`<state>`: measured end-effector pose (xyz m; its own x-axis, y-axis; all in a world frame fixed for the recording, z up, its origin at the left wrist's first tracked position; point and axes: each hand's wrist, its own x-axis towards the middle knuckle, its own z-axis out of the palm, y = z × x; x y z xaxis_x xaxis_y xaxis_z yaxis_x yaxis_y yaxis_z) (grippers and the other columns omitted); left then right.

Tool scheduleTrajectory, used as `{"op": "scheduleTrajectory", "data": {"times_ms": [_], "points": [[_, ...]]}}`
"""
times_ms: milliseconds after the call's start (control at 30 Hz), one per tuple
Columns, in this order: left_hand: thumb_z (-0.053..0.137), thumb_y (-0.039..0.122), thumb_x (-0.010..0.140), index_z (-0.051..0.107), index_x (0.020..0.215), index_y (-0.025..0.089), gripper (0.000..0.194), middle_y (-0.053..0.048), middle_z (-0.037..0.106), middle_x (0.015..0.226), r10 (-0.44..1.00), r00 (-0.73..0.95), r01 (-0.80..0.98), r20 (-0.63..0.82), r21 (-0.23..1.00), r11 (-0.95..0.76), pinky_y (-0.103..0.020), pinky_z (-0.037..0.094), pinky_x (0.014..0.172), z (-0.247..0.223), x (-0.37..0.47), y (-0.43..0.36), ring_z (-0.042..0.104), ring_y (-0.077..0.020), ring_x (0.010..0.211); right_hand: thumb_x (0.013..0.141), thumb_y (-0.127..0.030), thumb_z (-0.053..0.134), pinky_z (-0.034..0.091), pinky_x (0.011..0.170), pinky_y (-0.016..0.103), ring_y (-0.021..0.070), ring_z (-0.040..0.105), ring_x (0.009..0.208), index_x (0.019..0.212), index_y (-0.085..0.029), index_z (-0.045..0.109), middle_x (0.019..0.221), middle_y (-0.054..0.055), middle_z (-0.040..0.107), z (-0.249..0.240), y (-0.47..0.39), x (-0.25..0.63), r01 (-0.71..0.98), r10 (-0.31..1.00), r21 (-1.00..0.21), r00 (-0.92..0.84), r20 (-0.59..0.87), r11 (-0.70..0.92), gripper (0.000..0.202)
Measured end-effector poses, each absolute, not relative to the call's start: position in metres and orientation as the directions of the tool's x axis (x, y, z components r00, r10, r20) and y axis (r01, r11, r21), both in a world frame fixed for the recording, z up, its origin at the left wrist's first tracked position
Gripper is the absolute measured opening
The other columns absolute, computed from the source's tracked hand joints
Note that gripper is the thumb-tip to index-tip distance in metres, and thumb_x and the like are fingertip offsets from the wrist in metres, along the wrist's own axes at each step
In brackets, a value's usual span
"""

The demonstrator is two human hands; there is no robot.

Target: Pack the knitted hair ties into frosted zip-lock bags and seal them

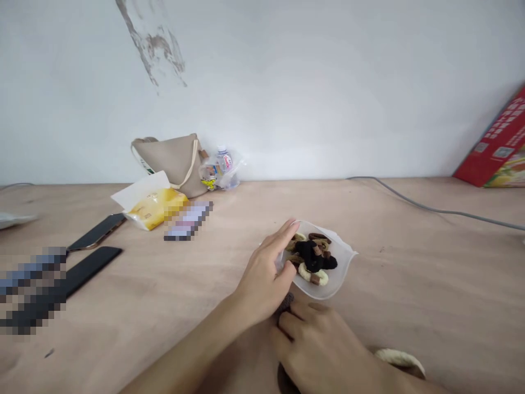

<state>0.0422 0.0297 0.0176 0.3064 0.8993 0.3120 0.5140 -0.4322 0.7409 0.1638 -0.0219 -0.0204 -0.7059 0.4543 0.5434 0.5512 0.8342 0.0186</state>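
My left hand (270,268) grips the left side of a translucent plastic pouch (342,273), with its thumb and fingers around the edge. The mouth of the pouch faces up, and several fabric hair ties (314,254) in black, brown and cream lie inside. Just in front of the pouch, my right hand (315,342) has its fingers closed on a dark grey hair tie (286,302), mostly hidden between both hands. Partly behind my right wrist is a cream hair tie (400,358). Something dark brown (286,380) shows under my right hand, too covered to name.
Toward the left lie a yellow tissue pack (158,208), phones (96,232) and a long black object (90,273). A beige bag (168,158) and a clear plastic bag (225,169) rest against the wall. A grey cable (426,207) leads toward a red box (492,148) at right.
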Motion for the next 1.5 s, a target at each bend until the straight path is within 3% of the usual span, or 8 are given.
{"op": "scheduleTrajectory", "data": {"times_ms": [200, 400, 600, 767, 1033, 1267, 1367, 1500], "points": [[0.043, 0.002, 0.072, 0.044, 0.137, 0.021, 0.069, 0.000, 0.039, 0.146, 0.899, 0.306, 0.513, 0.313, 0.741, -0.433, -0.034, 0.026, 0.114, 0.018, 0.040, 0.029, 0.035, -0.0193, 0.135, 0.071, -0.011, 0.060, 0.031, 0.044, 0.027, 0.0147, 0.051, 0.050, 0.062, -0.021, 0.049, 0.055, -0.002, 0.056, -0.002, -0.025, 0.181, 0.555, 0.428, 0.043, -0.687, 0.587, 0.831, 0.017], [0.042, 0.003, 0.072, 0.044, 0.137, 0.018, 0.067, -0.002, 0.039, 0.146, 0.895, 0.306, 0.473, 0.325, 0.764, -0.439, -0.034, 0.026, 0.114, 0.017, 0.040, 0.029, 0.035, -0.0191, 0.135, 0.067, -0.002, 0.047, 0.036, 0.049, 0.030, 0.0206, 0.057, 0.066, 0.086, -0.019, 0.057, 0.080, 0.007, 0.064, 0.022, -0.018, 0.208, 0.759, 0.573, 0.064, -0.542, 0.615, 0.649, 0.026], [0.041, 0.002, 0.071, 0.043, 0.138, 0.021, 0.069, 0.001, 0.038, 0.147, 0.913, 0.298, 0.502, 0.280, 0.767, -0.399, -0.033, 0.023, 0.115, 0.021, 0.041, 0.028, 0.033, -0.0172, 0.136, 0.073, -0.016, 0.066, 0.041, 0.047, 0.030, 0.0217, 0.060, 0.066, 0.082, -0.014, 0.064, 0.077, 0.008, 0.068, -0.010, -0.016, 0.168, 0.572, 0.467, 0.072, -0.731, 0.497, 0.817, 0.010], [0.041, 0.000, 0.071, 0.044, 0.137, 0.022, 0.070, 0.002, 0.040, 0.146, 0.921, 0.281, 0.500, 0.268, 0.779, -0.379, -0.033, 0.024, 0.115, 0.024, 0.039, 0.028, 0.034, -0.0169, 0.136, 0.077, -0.019, 0.064, 0.043, 0.051, 0.030, 0.0211, 0.060, 0.066, 0.075, -0.016, 0.060, 0.071, 0.005, 0.066, -0.011, -0.014, 0.163, 0.512, 0.392, 0.106, -0.759, 0.520, 0.852, 0.005], [0.039, -0.001, 0.064, 0.047, 0.135, 0.022, 0.075, 0.004, 0.043, 0.144, 0.938, 0.282, 0.429, 0.200, 0.848, -0.310, -0.034, 0.025, 0.114, 0.032, 0.037, 0.026, 0.035, -0.0172, 0.135, 0.087, -0.003, 0.037, 0.041, 0.055, 0.029, 0.0164, 0.051, 0.063, 0.081, -0.016, 0.054, 0.078, 0.005, 0.060, 0.008, -0.006, 0.210, 0.541, 0.417, 0.021, -0.671, 0.614, 0.840, 0.023], [0.042, 0.002, 0.065, 0.050, 0.133, 0.025, 0.072, 0.004, 0.043, 0.143, 0.965, 0.241, 0.362, 0.105, 0.912, -0.190, -0.037, 0.029, 0.112, 0.041, 0.035, 0.026, 0.034, -0.0210, 0.136, 0.088, -0.014, 0.044, 0.041, 0.049, 0.022, 0.0119, 0.054, 0.056, 0.081, -0.020, 0.050, 0.072, -0.001, 0.057, 0.025, 0.009, 0.200, 0.643, 0.656, -0.326, -0.376, 0.654, 0.693, 0.010], [0.043, 0.003, 0.065, 0.051, 0.132, 0.025, 0.071, 0.005, 0.045, 0.142, 0.974, 0.220, 0.352, 0.064, 0.926, -0.140, -0.034, 0.033, 0.109, 0.044, 0.036, 0.025, 0.037, -0.0209, 0.134, 0.089, -0.012, 0.040, 0.043, 0.049, 0.024, 0.0145, 0.059, 0.061, 0.082, -0.018, 0.054, 0.083, 0.004, 0.062, 0.028, 0.018, 0.199, 0.721, 0.677, -0.253, -0.387, 0.626, 0.645, 0.017], [0.044, 0.003, 0.067, 0.049, 0.134, 0.024, 0.070, 0.005, 0.043, 0.143, 0.978, 0.199, 0.312, 0.060, 0.942, -0.121, -0.031, 0.038, 0.106, 0.044, 0.037, 0.025, 0.040, -0.0212, 0.132, 0.090, -0.004, 0.034, 0.050, 0.069, 0.028, 0.0174, 0.063, 0.090, 0.101, -0.016, 0.058, 0.114, 0.011, 0.061, 0.025, 0.014, 0.205, 0.662, 0.602, -0.210, -0.443, 0.664, 0.719, 0.029]]}}
